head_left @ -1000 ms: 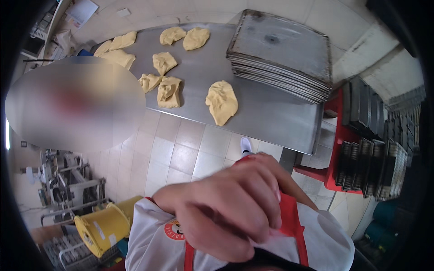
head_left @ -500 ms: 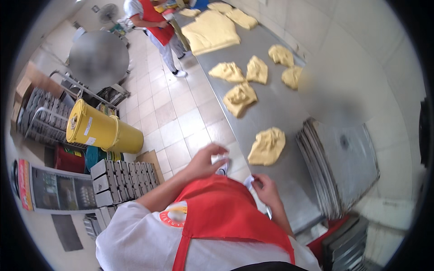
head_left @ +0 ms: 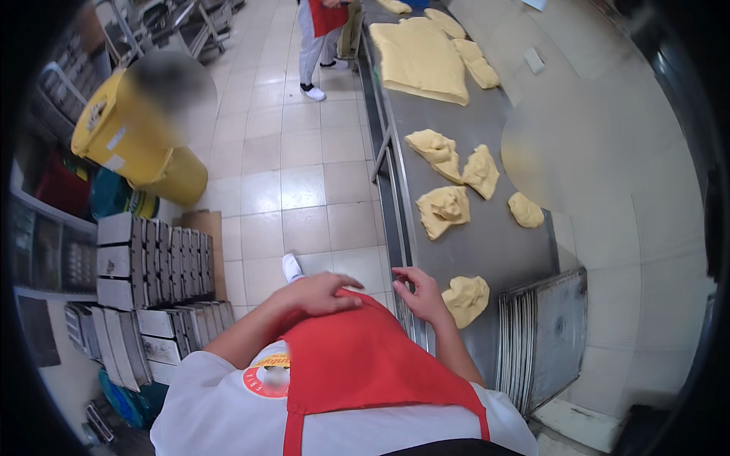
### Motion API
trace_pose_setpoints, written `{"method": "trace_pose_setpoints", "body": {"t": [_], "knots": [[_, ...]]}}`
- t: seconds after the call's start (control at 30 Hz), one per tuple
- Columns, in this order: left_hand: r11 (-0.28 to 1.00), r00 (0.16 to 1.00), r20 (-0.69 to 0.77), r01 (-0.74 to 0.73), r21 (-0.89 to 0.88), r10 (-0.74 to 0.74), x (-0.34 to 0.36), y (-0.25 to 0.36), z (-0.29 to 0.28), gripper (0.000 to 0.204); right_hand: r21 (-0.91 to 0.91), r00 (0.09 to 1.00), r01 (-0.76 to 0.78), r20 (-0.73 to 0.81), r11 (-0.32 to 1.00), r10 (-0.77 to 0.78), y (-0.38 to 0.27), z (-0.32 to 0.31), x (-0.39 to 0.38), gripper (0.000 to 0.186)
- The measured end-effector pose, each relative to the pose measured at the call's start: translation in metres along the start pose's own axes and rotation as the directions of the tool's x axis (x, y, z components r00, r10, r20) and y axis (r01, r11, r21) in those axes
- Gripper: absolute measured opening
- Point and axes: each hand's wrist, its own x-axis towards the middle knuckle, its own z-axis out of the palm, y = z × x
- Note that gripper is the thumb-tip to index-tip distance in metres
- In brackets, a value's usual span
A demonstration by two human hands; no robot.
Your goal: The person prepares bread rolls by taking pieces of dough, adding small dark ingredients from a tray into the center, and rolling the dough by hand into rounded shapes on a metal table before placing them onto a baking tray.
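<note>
My left hand (head_left: 328, 295) hovers at the front of my red apron (head_left: 365, 357), fingers stretched out, with nothing visible in it. To its right, my right hand (head_left: 418, 293) is beside the edge of the metal table (head_left: 456, 254); its thumb and fingers are apart and slightly bent, with no object seen between them. Closest to that hand lies a lump of yellow dough (head_left: 467, 300), partly behind it. Farther along are a rough dough piece (head_left: 443, 211), two touching pieces (head_left: 435, 149) and a small lump (head_left: 525, 210) toward the wall. A large dough slab (head_left: 422, 62) covers the far end.
Stacked metal trays (head_left: 561, 334) stand upright at the table's near right. On the left are stacked loaf pans (head_left: 152, 262) and yellow bins (head_left: 171, 178). A co-worker in a red apron (head_left: 327, 19) stands on the tiled floor (head_left: 304, 190) at the far end.
My view has swung, so the table appears more upright and farther right. My left hand has come against the apron's front. My right hand has risen from the waist toward the nearest dough.
</note>
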Motion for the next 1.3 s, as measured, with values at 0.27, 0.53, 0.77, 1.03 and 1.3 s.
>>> {"method": "trace_pose_setpoints", "body": {"t": [0.27, 0.53, 0.77, 1.03, 1.3], "knots": [[0.992, 0.888, -0.447, -0.067, 0.111, 0.11, -0.041, -0.158, -0.18, 0.058, -0.349, 0.911, -0.252, 0.23, 0.903, 0.343, -0.009, 0.076, 0.125, 0.041], [0.995, 0.86, -0.511, -0.046, -0.09, -0.007, -0.009, -0.24, -0.36, 0.061, -0.443, 0.878, -0.206, 0.31, 0.872, 0.365, -0.088, 0.092, 0.303, 0.041], [0.953, 0.834, -0.476, 0.178, -0.245, -0.278, 0.095, -0.341, -0.463, 0.065, -0.541, 0.851, -0.034, 0.425, 0.84, 0.308, -0.048, 0.089, 0.594, 0.044], [0.704, 0.605, -0.364, 0.565, -0.431, -0.708, 0.218, -0.492, -0.552, 0.058, -0.867, 0.687, 0.171, 0.446, 0.468, 0.574, 0.108, 0.074, 1.027, 0.05], [0.66, 0.567, -0.341, 0.608, -0.441, -0.75, 0.282, -0.577, -0.558, 0.043, -0.99, 0.888, 0.055, -0.01, -0.128, 0.461, 0.157, -0.001, 1.276, 0.062]]}}
